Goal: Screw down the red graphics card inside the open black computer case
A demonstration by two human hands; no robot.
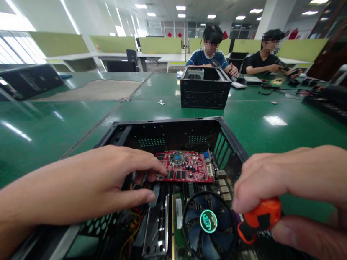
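A desktop computer case lies with its open side up before me. Inside it, a red graphics card with a small round fan sits near the far wall. My left hand reaches over from the left, index fingertip at the card's left end and thumb apart below; the other fingers are partly hidden. Over the case's right side, my right hand grips the orange and black handle of a screwdriver; its shaft cannot be made out. Between the hands is a black CPU cooler fan above the motherboard.
Loose cables and a metal bracket lie within the case. Farther along the green table stands another black case, with two people working beyond. More computer cases lie at left; cables and parts lie at right.
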